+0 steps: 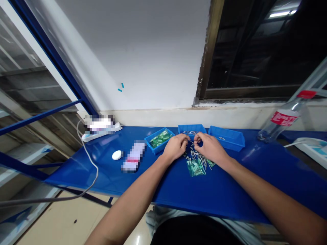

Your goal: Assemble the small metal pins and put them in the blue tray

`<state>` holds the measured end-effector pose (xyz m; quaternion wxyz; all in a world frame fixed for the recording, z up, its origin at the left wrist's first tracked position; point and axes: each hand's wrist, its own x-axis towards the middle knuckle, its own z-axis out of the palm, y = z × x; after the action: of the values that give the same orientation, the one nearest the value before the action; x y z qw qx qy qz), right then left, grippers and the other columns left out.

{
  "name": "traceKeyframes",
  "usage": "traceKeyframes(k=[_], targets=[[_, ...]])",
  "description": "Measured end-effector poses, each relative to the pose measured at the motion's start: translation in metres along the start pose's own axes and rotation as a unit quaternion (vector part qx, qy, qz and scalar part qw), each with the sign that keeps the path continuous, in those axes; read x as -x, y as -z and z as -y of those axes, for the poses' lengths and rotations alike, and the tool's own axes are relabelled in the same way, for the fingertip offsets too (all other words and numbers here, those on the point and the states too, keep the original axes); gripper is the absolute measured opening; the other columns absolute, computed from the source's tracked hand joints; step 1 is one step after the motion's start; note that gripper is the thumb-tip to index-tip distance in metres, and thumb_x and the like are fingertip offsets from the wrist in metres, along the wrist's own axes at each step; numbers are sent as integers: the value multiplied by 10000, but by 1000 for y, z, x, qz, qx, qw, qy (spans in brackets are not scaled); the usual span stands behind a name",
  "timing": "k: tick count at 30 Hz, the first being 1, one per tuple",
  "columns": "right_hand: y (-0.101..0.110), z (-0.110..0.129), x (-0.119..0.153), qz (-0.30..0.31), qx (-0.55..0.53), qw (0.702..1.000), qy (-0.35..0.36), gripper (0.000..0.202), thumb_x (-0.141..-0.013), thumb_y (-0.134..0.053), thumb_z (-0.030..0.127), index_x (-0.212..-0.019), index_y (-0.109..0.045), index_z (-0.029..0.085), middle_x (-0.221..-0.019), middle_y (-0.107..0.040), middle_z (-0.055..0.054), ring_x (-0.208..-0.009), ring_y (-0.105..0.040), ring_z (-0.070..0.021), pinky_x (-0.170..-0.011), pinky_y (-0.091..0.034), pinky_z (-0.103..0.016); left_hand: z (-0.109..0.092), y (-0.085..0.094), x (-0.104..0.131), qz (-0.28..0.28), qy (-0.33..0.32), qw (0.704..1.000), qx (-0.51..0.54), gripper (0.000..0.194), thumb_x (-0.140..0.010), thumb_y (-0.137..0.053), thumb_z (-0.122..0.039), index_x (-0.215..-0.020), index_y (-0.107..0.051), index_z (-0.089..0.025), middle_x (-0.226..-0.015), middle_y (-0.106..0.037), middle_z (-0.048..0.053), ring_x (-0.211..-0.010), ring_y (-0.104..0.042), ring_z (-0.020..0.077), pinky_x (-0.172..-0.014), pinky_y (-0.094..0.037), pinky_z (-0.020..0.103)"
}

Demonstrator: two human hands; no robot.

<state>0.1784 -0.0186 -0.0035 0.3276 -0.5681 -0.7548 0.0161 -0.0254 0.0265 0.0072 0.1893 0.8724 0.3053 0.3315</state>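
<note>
Metal pins lie in a loose heap on the blue table, mixed with small green plastic pieces, just below both hands. The left hand and the right hand meet fingertip to fingertip above the heap, each pinched shut on what seems to be one thin pin, though it is too small to be sure. At twelve o'clock from the hands stands a blue tray holding more pins; at ten o'clock a blue bin holds green pieces; at two o'clock sits another tray. The pinch is fine and the part slim, so a slight slip could drop it into the heap, where it would be hard to pick out again.
</note>
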Motion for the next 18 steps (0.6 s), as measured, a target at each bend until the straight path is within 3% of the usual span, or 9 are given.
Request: traceKeyframes(k=[6,10,18], targets=[[12,9,12,-51,-119,991,-33,151,-813,-626,215,-950,-569,241,-882,-734,-25,-749,-696,-189,-706,-529,-316,-10,2,4,9,16,999,38,369,-910,-516,-125,-1246,-668,-154,-1058,-769,80,-896,-709,205,-899,-552,324],[13,13,19,-62,-185,980,-47,170,-812,-654,240,-958,-566,239,-888,-733,-35,-733,-681,-182,-669,-534,-308,-17,2,5,16,14,997,70,269,-979,-536,-253,-1149,-720,-157,-1061,-777,79,-835,-706,194,-828,-554,303],[5,11,20,-63,-203,976,-42,292,-795,-645,192,-1086,-626,219,-890,-707,-31,-723,-655,-174,-694,-559,-319,-22,1,5,22,24,992,125,244,-966,-545,-231,-1050,-759,-149,-1020,-794,52,-862,-733,181,-803,-544,258]])
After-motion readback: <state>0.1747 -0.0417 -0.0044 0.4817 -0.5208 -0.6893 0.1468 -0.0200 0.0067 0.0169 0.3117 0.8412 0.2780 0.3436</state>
